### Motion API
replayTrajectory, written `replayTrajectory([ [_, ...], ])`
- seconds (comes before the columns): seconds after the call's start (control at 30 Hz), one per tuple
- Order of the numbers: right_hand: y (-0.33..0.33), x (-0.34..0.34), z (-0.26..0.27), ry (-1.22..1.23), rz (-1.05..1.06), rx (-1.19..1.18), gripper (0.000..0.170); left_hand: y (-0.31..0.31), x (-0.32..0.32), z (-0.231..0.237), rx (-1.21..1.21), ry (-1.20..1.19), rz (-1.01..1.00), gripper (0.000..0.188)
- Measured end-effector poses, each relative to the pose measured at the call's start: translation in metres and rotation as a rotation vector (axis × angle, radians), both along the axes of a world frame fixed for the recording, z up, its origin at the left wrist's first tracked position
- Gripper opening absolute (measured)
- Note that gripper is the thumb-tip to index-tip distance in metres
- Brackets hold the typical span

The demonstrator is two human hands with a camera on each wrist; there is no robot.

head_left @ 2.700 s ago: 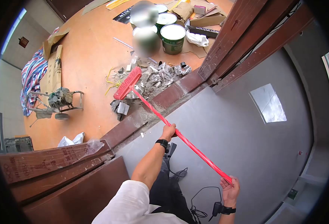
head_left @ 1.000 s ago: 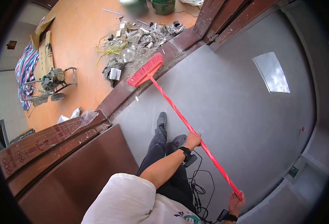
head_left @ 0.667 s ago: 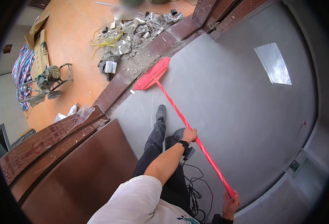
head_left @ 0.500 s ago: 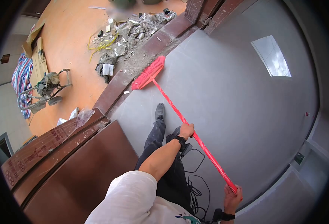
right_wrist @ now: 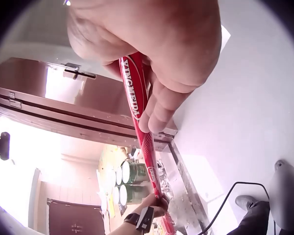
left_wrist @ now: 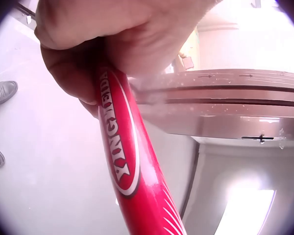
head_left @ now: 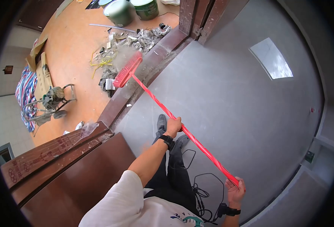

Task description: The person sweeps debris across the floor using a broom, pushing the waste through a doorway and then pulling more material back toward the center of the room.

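A red broom runs diagonally across the head view, its bristled head (head_left: 129, 70) over the door sill at the near edge of a rubble pile (head_left: 136, 42). Greyish dust blurs the air beside the bristles. My left hand (head_left: 173, 127) grips the middle of the red handle (head_left: 201, 146), with fingers wrapped round it. In the left wrist view, white lettering shows on the handle just below that hand (left_wrist: 132, 34). My right hand (head_left: 235, 192) holds the handle's top end. The right wrist view shows its fingers (right_wrist: 161, 105) curled along the shaft.
A brown sill (head_left: 117, 99) divides the orange floor from the grey floor (head_left: 242, 121). Green buckets (head_left: 146, 10) stand beyond the rubble. A wheeled machine (head_left: 53, 101) sits at left, near brown door panels (head_left: 80, 178). Black cables (head_left: 201, 193) hang by my legs.
The broom head first came back from the rubble onto the grey floor. Since half a second ago it has swept forward over the sill, my left hand moving with it, and dust has risen.
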State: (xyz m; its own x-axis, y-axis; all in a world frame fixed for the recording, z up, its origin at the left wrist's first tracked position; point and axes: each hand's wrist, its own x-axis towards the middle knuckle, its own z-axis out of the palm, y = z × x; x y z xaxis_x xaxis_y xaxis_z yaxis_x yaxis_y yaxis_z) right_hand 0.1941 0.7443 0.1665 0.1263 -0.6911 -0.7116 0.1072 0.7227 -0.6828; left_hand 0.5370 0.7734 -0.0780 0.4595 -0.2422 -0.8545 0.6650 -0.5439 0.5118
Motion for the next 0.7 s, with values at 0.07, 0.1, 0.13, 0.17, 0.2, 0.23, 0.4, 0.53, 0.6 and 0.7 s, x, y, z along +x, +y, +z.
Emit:
replayTrajectory([
  [0.07,-0.013,-0.022,0.018,0.079,-0.017,-0.084,0.029,-0.017,-0.034,0.009,-0.019,0.057,0.029,0.027],
  [0.1,-0.019,-0.034,0.029,0.132,-0.019,-0.109,0.029,-0.022,-0.05,0.014,-0.059,0.108,-0.014,0.027],
  [0.13,-0.024,-0.046,0.04,0.185,-0.019,-0.136,0.029,-0.027,-0.067,0.014,-0.071,0.17,-0.003,0.027],
  [0.17,-0.028,-0.057,0.049,0.187,-0.008,-0.137,0.029,-0.033,-0.082,0.015,-0.088,0.231,0.008,0.027],
  [0.2,-0.032,-0.068,0.058,0.207,0.017,-0.152,0.027,-0.036,-0.093,0.018,-0.102,0.285,-0.021,0.028],
  [0.23,-0.035,-0.07,0.064,0.227,0.039,-0.168,0.026,-0.038,-0.103,0.017,-0.101,0.281,-0.039,0.028],
  [0.4,-0.006,0.018,0.05,0.341,0.106,-0.141,0.025,-0.008,-0.079,-0.043,0.021,0.344,0.013,0.029],
  [0.53,0.004,0.042,0.04,0.3,-0.002,-0.123,0.024,0.003,-0.054,-0.063,0.125,0.239,-0.11,0.034],
  [0.6,0.001,0.037,0.05,0.309,-0.055,-0.103,0.025,-0.002,-0.053,-0.054,0.121,0.185,-0.166,0.036],
  [0.7,-0.004,0.063,0.064,0.29,-0.077,-0.086,0.026,-0.006,-0.018,-0.027,0.133,0.013,-0.147,0.038],
])
